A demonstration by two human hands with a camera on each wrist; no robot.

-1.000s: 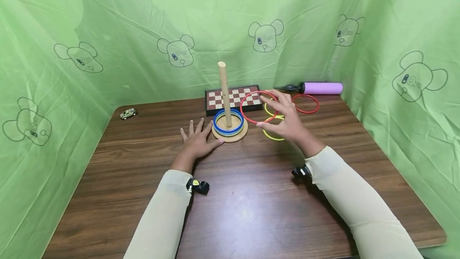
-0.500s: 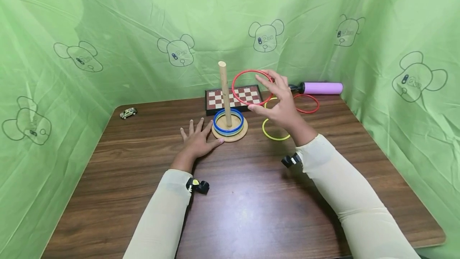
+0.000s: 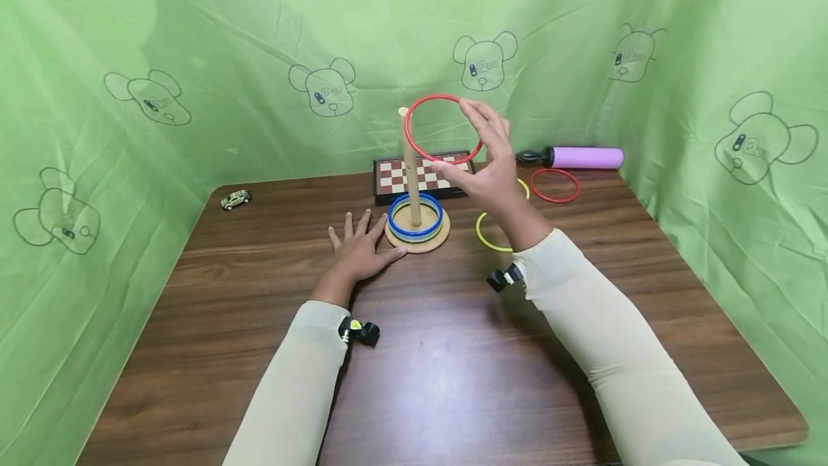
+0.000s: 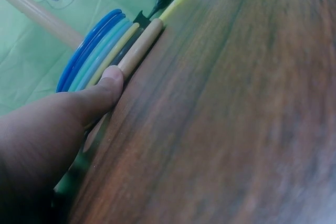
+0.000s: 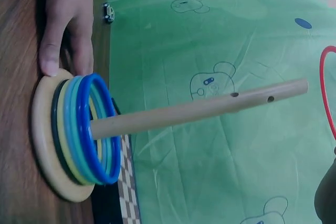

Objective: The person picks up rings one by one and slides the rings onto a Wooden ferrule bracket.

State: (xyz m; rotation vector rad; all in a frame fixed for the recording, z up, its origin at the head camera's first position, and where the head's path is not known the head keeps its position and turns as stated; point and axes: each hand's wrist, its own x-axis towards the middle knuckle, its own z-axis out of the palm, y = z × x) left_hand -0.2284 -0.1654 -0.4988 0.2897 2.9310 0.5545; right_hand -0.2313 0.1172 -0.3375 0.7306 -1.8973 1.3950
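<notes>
In the head view my right hand (image 3: 494, 164) pinches a red ring (image 3: 440, 97) at its right side, thumb below and fingers above. The ring is tilted in the air, near the top of a wooden post (image 3: 412, 171); the right wrist view shows a gap between them. Around the post's foot lies a stack of rings, blue ring (image 5: 84, 103) on top, then light blue, yellow and dark ones. They rest on a round wooden base (image 5: 43, 140). My left hand (image 3: 359, 254) lies spread on the table, its thumb touching the base's rim.
A checkered board (image 3: 392, 176) lies behind the post. Yellow rings (image 3: 481, 232), partly hidden by my right arm, and another red ring (image 3: 555, 200) lie to the right. At the back right is a purple hand pump (image 3: 585, 157); a toy car (image 3: 236, 199) stands far left.
My right hand has carried the red ring upward and left, from beside the base to near the post's top. The left hand has stayed against the base.
</notes>
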